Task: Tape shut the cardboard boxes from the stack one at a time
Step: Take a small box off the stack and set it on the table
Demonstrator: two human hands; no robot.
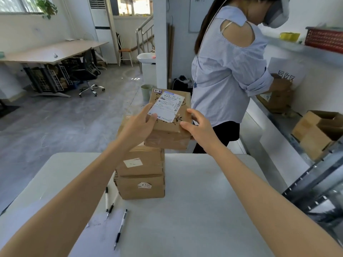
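Note:
A stack of brown cardboard boxes (pixel 141 175) stands at the far middle of the white table (pixel 204 201). The top box (pixel 168 130), with a white shipping label and "2-2" written on it, sits shifted to the right of the stack, overhanging it. My left hand (pixel 138 125) grips its left side, thumb on the label. My right hand (pixel 198 127) holds its right edge, fingers curled around the corner. Whether the box still rests on the stack I cannot tell.
Three pens (pixel 120 227) lie on the table near the stack's front. A person (pixel 228 71) stands just beyond the table's far right. A metal shelf rack (pixel 315 179) with open boxes (pixel 315 132) runs along the right.

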